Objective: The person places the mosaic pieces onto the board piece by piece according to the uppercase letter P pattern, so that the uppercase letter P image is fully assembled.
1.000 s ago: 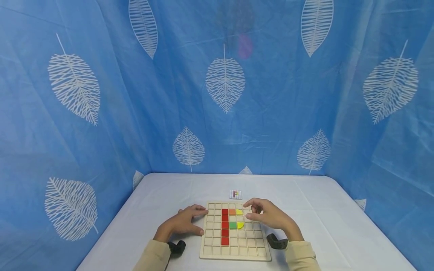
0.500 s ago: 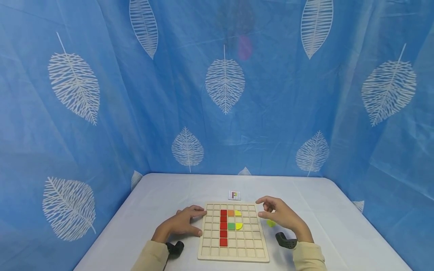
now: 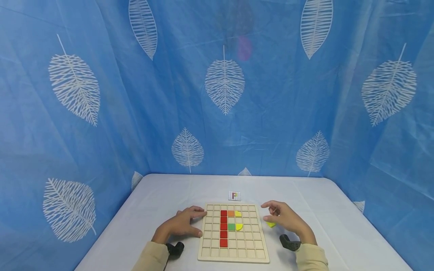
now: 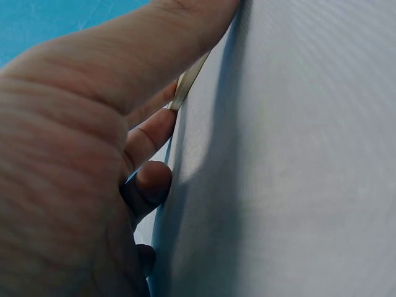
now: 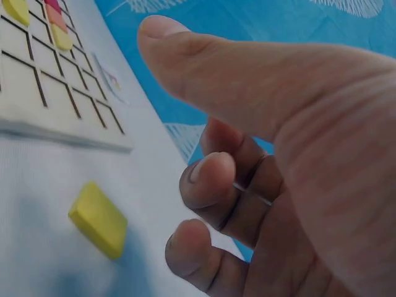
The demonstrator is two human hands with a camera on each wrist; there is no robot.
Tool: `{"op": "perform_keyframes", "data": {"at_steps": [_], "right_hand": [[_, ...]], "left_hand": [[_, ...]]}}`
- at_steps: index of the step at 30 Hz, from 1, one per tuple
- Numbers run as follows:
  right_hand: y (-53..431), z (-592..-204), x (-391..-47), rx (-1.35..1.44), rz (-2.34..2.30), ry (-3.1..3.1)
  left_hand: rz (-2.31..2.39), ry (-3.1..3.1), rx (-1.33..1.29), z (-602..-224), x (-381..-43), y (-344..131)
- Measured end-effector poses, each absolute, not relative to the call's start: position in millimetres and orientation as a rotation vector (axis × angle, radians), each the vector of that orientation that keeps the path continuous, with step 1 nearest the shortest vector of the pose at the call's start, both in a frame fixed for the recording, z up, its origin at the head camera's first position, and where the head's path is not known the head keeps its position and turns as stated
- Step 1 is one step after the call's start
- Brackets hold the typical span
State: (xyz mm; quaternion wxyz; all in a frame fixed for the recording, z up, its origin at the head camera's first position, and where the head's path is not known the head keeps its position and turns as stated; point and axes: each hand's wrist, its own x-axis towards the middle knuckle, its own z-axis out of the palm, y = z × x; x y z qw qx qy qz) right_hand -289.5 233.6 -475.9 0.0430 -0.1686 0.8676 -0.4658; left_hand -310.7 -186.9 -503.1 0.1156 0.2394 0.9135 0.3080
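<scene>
A wooden grid board [image 3: 251,244] lies on the white table. Red square tiles [image 3: 223,219] form a column in it. Right of that column sit an orange square tile [image 3: 231,213], a green square tile [image 3: 231,227] and two rounded yellow tiles [image 3: 239,227]. My left hand [image 3: 183,223] touches the board's left edge with spread fingers and thumb. Off the board's right edge hovers my right hand [image 3: 286,217], loosely bent and holding nothing. Near its thumb a loose yellow tile [image 5: 99,219] rests on the table, partly hidden in the head view.
Behind the board lies a small card [image 3: 234,195] printed with a coloured grid pattern. Black wrist devices [image 3: 289,243] are worn at both wrists. Blue curtains [image 3: 225,150] with white leaf prints stand behind the table [image 3: 288,188] and at its sides.
My right hand has moved right, from over the board to beside it. The loose yellow tile, earlier out of sight, now shows under that hand. My left hand stays at the board's edge.
</scene>
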Motion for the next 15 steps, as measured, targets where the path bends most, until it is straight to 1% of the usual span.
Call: {"op": "perform_keyframes", "data": {"at_steps": [8,15], "right_hand": [[239.1,-485.2,-290.1,-0.390,-1.425,2.647],[244.0,-492.5,-289.5,-0.385,-1.429,2.611]], "left_hand": [[0.907,2.667,0.692,-502.8,-310.9,-185.9],[0.887,2.673,0.703,-503.7,-311.9,-186.3]]}}
